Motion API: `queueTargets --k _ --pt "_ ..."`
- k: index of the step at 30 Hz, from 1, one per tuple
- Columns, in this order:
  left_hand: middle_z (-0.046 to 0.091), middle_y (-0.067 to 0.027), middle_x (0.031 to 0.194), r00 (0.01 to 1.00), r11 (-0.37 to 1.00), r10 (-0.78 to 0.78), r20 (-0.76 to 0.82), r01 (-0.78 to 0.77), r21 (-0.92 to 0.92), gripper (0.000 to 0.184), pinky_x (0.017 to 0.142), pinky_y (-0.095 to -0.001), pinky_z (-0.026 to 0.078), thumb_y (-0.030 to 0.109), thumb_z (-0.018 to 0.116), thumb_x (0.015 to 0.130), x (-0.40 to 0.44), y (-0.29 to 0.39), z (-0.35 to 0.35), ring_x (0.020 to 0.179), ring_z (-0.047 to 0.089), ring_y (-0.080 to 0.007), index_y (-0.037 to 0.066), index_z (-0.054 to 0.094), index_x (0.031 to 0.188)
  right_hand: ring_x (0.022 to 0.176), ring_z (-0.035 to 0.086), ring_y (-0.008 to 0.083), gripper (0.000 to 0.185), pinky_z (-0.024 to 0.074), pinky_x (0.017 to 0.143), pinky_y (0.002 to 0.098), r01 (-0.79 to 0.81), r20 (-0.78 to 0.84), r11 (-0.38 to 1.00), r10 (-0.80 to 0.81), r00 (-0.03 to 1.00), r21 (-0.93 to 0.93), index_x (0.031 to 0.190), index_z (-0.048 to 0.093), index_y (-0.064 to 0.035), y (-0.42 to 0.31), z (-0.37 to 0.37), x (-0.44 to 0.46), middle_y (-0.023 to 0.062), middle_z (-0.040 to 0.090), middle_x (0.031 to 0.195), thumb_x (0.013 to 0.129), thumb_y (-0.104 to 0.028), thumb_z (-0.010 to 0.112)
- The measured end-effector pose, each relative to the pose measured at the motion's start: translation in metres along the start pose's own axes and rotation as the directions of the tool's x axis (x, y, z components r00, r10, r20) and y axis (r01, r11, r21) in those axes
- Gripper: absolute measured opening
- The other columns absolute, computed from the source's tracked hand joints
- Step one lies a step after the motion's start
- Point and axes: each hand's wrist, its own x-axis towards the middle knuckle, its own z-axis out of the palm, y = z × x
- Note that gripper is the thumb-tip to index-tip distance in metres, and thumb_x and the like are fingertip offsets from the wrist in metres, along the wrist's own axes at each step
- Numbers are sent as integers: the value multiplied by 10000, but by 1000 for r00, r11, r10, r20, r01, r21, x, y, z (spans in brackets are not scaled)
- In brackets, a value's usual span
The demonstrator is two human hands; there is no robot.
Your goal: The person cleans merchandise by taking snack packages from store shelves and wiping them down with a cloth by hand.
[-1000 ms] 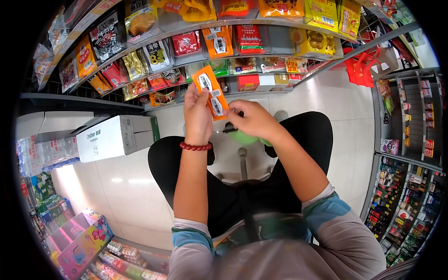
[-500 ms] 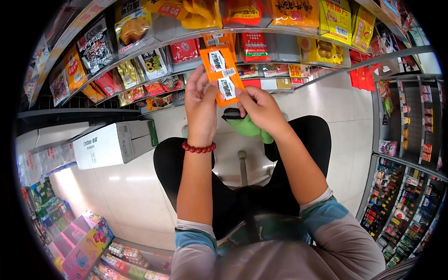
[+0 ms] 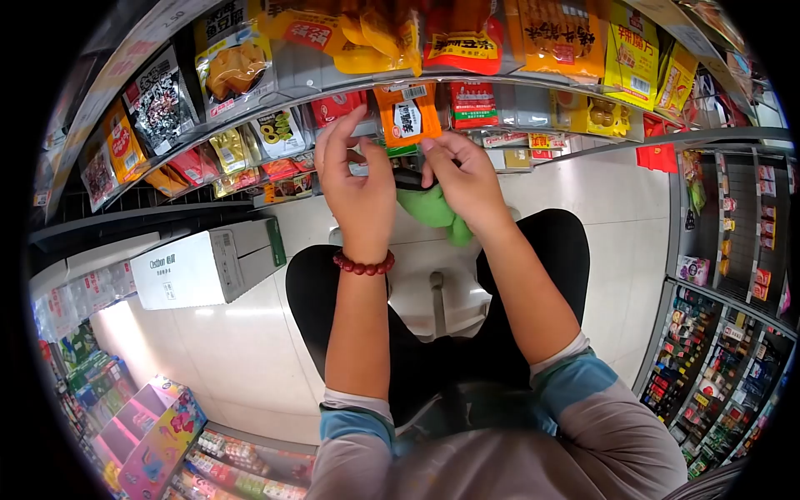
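Note:
An orange packet [image 3: 407,118] with white labels lies at the middle shelf tier, its upper part under the edge of the tier above. My right hand [image 3: 465,177] pinches its lower right corner between thumb and finger. Below that same hand hang a green cloth [image 3: 429,208] and a dark object [image 3: 412,178], held by its lower fingers. To the left of the packet is my left hand [image 3: 357,179], with fingers apart and nothing in them. A red bead bracelet [image 3: 364,264] circles the left wrist.
Packed snacks fill the curved shelf [image 3: 300,93] in front. A white carton [image 3: 187,268] stands on the left. Below it is a pink patterned box [image 3: 158,437]. More racks [image 3: 725,225] with small goods stand on the right. A stool base [image 3: 437,300] shows between my knees.
The orange packet has moved up and forward from between both hands to the shelf. My left hand has let go of it and opened. The view has shifted closer to the shelf.

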Motion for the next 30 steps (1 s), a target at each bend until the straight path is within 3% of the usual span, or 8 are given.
queueTargets --k 2,5,7,17,20,22,25,30 --pt "578 -72 1190 999 997 -16 -38 18 73 360 863 -245 454 -53 573 895 1 -1 -1 942 563 -130 61 678 1219 648 507 56 207 386 623 213 -36 15 999 36 999 7 971 651 -22 -1 2 0 -16 595 707 1024 -213 589" --pt "574 -107 1206 978 905 203 59 -210 371 310 945 -354 424 -1 621 859 -3 -5 -4 1070 540 -234 114 733 1124 634 542 64 198 421 609 226 -63 -84 997 59 995 -51 957 653 -5 1 7 2 13 612 693 1014 -186 598" --pt "551 -147 1241 962 781 249 109 -266 565 241 1020 -465 353 94 654 841 -7 2 -1 1180 454 -343 160 769 1043 625 538 66 212 431 603 234 -49 -137 985 72 988 168 928 659 -1 7 15 2 12 617 703 1011 -188 606" --pt "425 -197 1449 963 706 191 191 -270 654 259 1060 -526 292 213 636 878 -13 7 6 1289 355 -430 176 767 1099 654 567 89 295 460 614 249 -57 -254 991 85 963 118 878 653 2 19 15 9 16 642 742 992 -270 640" --pt "396 -194 1479 959 681 180 218 -281 676 303 1055 -526 293 224 634 890 -15 9 6 1300 348 -429 187 748 1168 626 590 105 277 475 598 269 41 -280 999 -36 959 14 903 651 -7 19 17 5 41 666 738 981 -273 643" --pt "374 -206 1491 959 658 151 238 -278 700 392 1065 -562 257 268 604 903 -18 5 7 1310 328 -453 149 692 1265 619 661 190 236 504 591 329 129 -306 917 -254 918 -377 1011 648 -26 9 24 -4 102 691 720 975 -258 619" --pt "353 -208 1507 963 638 137 231 -264 724 445 1070 -565 248 280 593 924 -22 -5 8 1333 312 -459 162 628 1352 655 699 292 263 525 600 390 114 -242 777 -327 914 -619 1141 630 -53 1 30 -16 156 696 726 971 -249 586" --pt "338 -227 1512 966 660 129 223 -251 708 459 1072 -547 259 261 592 927 -22 -7 10 1349 304 -461 177 605 1378 704 689 375 428 535 641 450 106 -136 741 -258 956 -663 1342 549 -61 -1 24 -12 198 692 759 978 -287 541"
